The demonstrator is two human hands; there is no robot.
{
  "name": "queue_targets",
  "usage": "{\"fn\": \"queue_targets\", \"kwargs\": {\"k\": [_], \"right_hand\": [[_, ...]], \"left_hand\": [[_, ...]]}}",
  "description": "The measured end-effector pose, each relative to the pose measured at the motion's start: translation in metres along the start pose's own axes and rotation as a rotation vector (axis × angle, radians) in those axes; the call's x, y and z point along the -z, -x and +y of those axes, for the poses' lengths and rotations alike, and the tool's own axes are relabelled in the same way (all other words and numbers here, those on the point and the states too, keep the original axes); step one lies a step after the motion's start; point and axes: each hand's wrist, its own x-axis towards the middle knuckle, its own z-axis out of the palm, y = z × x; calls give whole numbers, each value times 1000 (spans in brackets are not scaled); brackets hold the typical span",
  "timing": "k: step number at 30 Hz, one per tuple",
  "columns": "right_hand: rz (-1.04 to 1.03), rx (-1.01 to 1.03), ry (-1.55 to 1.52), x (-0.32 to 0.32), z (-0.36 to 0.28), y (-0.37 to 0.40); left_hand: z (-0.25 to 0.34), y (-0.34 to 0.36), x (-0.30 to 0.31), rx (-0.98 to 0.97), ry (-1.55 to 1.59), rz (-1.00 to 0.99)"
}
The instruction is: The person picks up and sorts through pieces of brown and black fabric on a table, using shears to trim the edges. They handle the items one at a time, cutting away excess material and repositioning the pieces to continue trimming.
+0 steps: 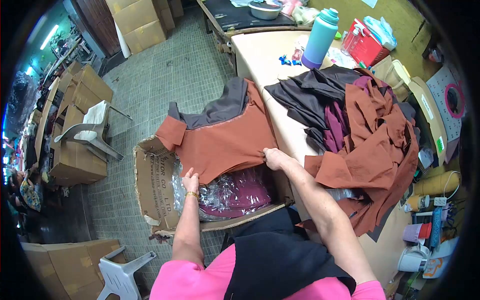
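A rust-brown garment (225, 137) with a dark grey section (220, 110) along its far side is stretched out between my hands. My left hand (190, 181) pinches its near left corner, a gold-coloured band at the wrist. Its near right edge is gripped by my right hand (273, 159), where the cloth gathers into folds. Below the garment stands an open cardboard box (157, 195) with maroon items in clear plastic (240, 195) inside. Part of the box is hidden under the cloth.
To the right, a table (260, 60) bears a heap of rust, black and maroon clothes (370, 130) and a teal-purple bottle (321, 40). Plastic chairs (95, 125) and cardboard boxes (75, 160) stand at the left on the tiled floor (150, 85).
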Motion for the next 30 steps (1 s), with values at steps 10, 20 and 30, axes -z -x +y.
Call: {"fn": "queue_targets", "kwargs": {"k": [10,20,30], "right_hand": [[154,83,78,3,-20,35],[1539,225,-115,116,27,292],[1761,-329,-611,52,211,345]], "left_hand": [[32,29,-65,-653,-585,309],[247,304,-214,-1305,338,-759],[273,489,-348,-669,118,-1669]]}}
